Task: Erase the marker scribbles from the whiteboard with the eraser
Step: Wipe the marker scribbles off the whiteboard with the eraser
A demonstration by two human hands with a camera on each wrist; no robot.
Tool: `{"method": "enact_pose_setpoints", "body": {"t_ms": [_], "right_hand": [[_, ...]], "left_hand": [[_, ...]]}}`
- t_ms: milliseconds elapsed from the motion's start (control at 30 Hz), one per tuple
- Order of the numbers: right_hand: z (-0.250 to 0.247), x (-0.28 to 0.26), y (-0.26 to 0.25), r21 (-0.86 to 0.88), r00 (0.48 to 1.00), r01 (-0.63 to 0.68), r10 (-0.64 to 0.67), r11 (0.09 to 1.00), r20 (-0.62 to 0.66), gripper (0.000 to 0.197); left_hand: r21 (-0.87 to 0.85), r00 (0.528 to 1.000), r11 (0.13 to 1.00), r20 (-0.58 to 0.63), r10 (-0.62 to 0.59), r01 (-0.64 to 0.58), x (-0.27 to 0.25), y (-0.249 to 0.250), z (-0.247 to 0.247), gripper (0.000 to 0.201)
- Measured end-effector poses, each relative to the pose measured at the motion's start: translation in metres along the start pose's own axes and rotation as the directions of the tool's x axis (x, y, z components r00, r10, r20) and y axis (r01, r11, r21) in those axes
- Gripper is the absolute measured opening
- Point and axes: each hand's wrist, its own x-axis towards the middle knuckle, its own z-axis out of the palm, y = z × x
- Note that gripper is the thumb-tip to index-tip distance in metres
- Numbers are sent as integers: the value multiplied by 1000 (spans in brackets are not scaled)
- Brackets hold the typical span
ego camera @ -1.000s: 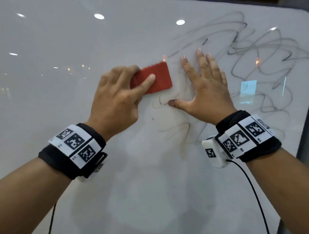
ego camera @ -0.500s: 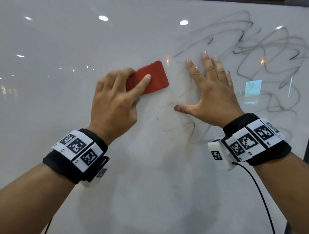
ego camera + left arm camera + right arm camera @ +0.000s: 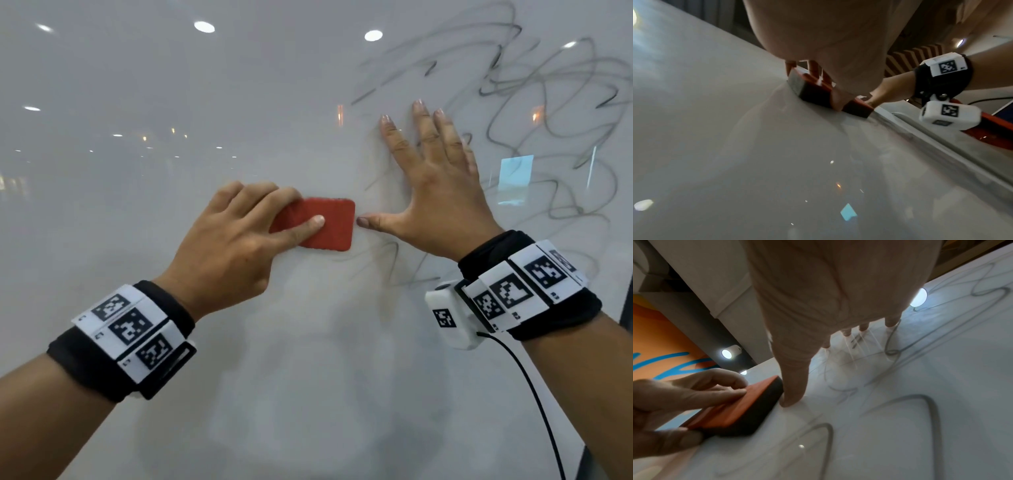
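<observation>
One whiteboard [image 3: 239, 394], glossy, filling nearly the whole head view, with ceiling lights mirrored in it. One tangle of grey marker scribbles [image 3: 534, 102] across the whiteboard's upper right, running down to fainter loops at its middle. Two hands on the whiteboard, each wrist in a black band with white coded tags. Right hand [image 3: 442, 192] flat against the whiteboard amid the scribbles, fingers straight and spread, holding nothing, thumb stretched sideways with its tip just beside the eraser's right edge. Left hand [image 3: 226, 250] at the whiteboard's middle, fingers curled over the far edge of the one red eraser [image 3: 329, 229], thumb laid across its back, pressing its dark felt face onto the whiteboard. Faint loops directly under and right of the eraser.
</observation>
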Motion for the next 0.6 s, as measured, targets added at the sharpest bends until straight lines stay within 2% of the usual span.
{"method": "enact_pose_setpoints", "body": {"t_ms": [67,133,167,200,267,333,367,433,500,533,600], "right_hand": [[0,0,0,2,1000,-5,5,1000,3,119],[-1,0,-1,10,1000,-7,7,1000,1,119],[0,0,-1,10,1000,-10,10,1000,2,119],[0,-1,-1,9,1000,-11,11,1000,4,119],[0,-1,-1,7,1000,-10,10,1000,4,118],[0,-1,-2,9,1000,-12,12,1000,4,117],[0,-1,-2,8,1000,-15,14,1000,8,117],[0,-1,-2,12,1000,-16,16,1000,13,118],[0,-1,-2,22,1000,-17,17,1000,3,118],[0,-1,-2,22,1000,-17,17,1000,-1,118],[0,-2,-2,13,1000,-10,10,1000,1,119]], "left_hand": [[22,983,984,-51,-177,178,3,-10,0,53],[5,923,931,-131,-362,365,6,-11,-1,51],[-3,919,929,-147,-366,370,6,-6,1,51],[-2,944,952,-129,-304,307,4,0,3,51],[-1,995,995,-40,-97,97,-2,13,6,55],[3,1000,1000,14,6,-6,-3,11,2,58],[16,1000,1000,11,-13,13,0,7,2,58],[36,981,981,-45,-190,192,9,-1,2,56],[8,915,922,-124,-384,388,20,-3,2,53],[-8,900,910,-141,-412,415,24,1,4,53],[-16,949,955,-107,-296,296,25,12,8,55]]}}
